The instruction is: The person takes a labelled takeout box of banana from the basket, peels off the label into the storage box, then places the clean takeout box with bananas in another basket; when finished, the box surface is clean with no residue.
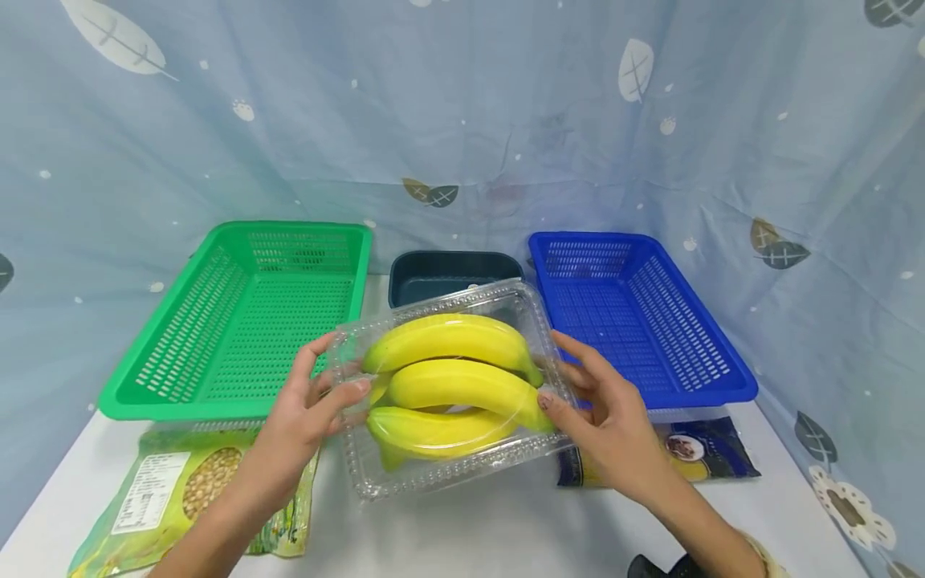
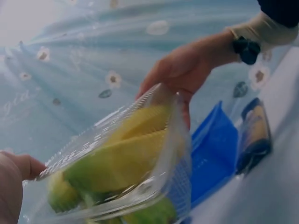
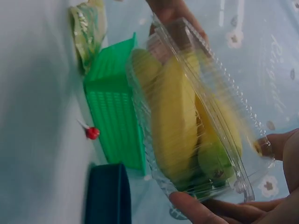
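Observation:
A clear plastic clamshell box [image 1: 448,475] with several yellow bananas [image 1: 455,381] inside is held up above the white table, tilted. My left hand [image 1: 292,421] grips its left edge, thumb on top and fingers beneath. The right hand [image 1: 614,421] grips the opposite edge the same way. In the left wrist view, green tips show on the bananas [image 2: 117,163], and the lid looks closed. The right wrist view shows the box [image 3: 233,175] from its side, with fingers of the right hand under it.
Behind are a green basket [image 1: 238,411] on the left, a small dark teal bin [image 1: 455,258] and a blue basket [image 1: 694,393] on the right. A green packet [image 1: 148,490] and a dark blue packet [image 1: 723,449] lie in front. A small red object [image 3: 92,133] is near the bin.

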Demonstrator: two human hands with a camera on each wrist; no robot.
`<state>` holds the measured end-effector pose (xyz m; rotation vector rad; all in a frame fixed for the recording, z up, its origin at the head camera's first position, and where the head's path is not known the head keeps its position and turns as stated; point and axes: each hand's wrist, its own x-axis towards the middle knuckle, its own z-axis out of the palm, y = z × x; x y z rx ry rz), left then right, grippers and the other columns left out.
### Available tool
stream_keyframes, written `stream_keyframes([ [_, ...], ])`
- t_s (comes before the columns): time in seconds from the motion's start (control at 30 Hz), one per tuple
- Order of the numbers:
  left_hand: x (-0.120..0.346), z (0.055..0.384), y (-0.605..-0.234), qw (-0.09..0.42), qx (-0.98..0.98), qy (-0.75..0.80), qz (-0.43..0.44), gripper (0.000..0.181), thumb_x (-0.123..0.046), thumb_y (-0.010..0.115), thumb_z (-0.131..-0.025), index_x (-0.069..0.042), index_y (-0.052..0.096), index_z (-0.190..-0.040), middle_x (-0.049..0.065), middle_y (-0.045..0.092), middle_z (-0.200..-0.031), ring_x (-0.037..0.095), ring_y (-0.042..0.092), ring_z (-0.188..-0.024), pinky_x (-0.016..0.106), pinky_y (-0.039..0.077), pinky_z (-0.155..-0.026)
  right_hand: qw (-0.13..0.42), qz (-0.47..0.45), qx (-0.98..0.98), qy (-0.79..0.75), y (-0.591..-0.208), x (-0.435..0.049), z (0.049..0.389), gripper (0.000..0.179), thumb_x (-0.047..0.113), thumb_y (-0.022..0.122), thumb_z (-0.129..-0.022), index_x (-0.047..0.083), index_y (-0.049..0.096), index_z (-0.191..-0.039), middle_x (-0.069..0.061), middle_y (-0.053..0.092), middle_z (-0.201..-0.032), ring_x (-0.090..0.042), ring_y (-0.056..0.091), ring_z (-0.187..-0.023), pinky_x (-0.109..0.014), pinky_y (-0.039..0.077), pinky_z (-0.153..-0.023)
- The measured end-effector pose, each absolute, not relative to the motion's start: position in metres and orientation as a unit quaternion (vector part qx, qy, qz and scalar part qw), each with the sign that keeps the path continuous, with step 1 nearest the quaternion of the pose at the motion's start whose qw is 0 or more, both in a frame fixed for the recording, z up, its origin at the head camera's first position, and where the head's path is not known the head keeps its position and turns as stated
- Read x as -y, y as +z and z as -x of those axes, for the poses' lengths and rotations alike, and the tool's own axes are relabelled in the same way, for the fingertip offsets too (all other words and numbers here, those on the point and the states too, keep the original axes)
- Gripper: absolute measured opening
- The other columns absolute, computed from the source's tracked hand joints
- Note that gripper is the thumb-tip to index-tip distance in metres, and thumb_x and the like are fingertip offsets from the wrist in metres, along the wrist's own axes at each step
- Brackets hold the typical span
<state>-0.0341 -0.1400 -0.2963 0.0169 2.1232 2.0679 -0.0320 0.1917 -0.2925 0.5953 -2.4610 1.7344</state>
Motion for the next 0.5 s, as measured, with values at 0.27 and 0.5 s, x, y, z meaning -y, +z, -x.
stream_keyframes([
  [0.27,0.162,0.039,-0.289,0.108,-0.667,0.736,-0.050,0.058,-0.016,0.059,-0.101,-0.018,0.031,-0.153,0.023,0.031,-0.145,0.023,0.059,-0.118,0.041,0.057,-0.087,0.012,-0.207,0.796,0.569,-0.273,-0.182,0.064,0.056,0.010,0.067,-0.097,0.016,0.047,-0.149,-0.009,0.062,-0.135,-0.022,0.065,-0.113,-0.034,0.060,-0.079],
  [0.5,0.182,0.037,-0.291,0.126,-0.646,0.749,-0.080,0.048,-0.020,0.049,-0.106,-0.018,0.032,-0.151,0.022,0.031,-0.145,0.027,0.060,-0.119,0.047,0.059,-0.083,-0.010,-0.210,0.796,0.567,-0.261,-0.171,0.087,0.051,0.017,0.067,-0.098,0.014,0.052,-0.146,-0.007,0.066,-0.128,-0.021,0.067,-0.108,-0.032,0.059,-0.079],
])
